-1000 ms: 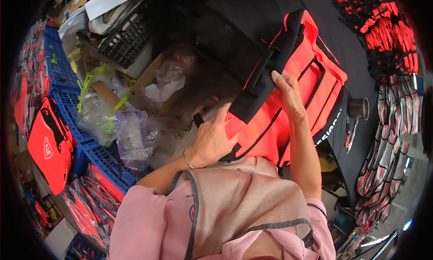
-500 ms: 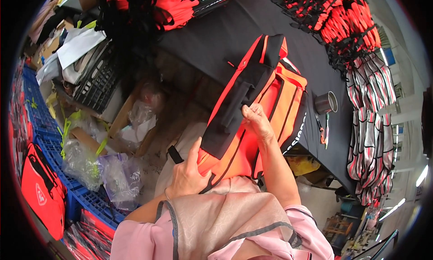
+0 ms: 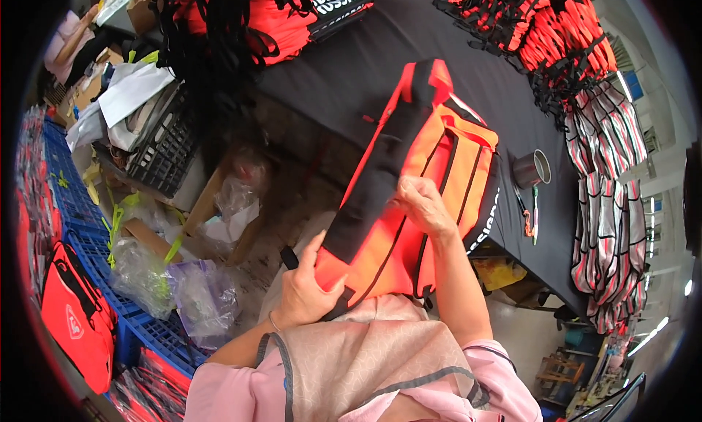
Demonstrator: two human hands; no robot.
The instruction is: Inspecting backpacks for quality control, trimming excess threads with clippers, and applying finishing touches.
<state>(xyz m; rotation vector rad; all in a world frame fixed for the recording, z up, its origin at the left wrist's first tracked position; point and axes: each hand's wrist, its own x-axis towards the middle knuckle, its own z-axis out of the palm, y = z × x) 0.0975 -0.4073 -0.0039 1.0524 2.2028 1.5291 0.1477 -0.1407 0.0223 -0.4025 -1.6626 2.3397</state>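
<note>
An orange-red and black fabric bag (image 3: 417, 224) lies slanted across my lap, its far end resting on the black-covered table. My left hand (image 3: 311, 287) grips the near left corner, thumb on one side and fingers along the black panel (image 3: 365, 210). At the panel's right edge, about midway up the bag, my right hand (image 3: 424, 206) is closed in a pinch on the fabric. Part of the panel is smeared by motion. Dark lines run lengthwise down the orange face. A short black strap end (image 3: 289, 258) sticks out beside my left hand.
On the black table (image 3: 351, 78) stand a metal cup (image 3: 531, 168), small tools (image 3: 534, 213) and piles of red and black bags (image 3: 563, 34). Striped pieces (image 3: 607, 246) hang at the right edge. Left are a black crate (image 3: 157, 140), plastic bags (image 3: 201, 298) and blue crates (image 3: 139, 319).
The view has shifted slightly. My right hand has moved a little toward me along the bag's panel edge, and the panel's raised fold looks flatter. My left hand keeps its hold.
</note>
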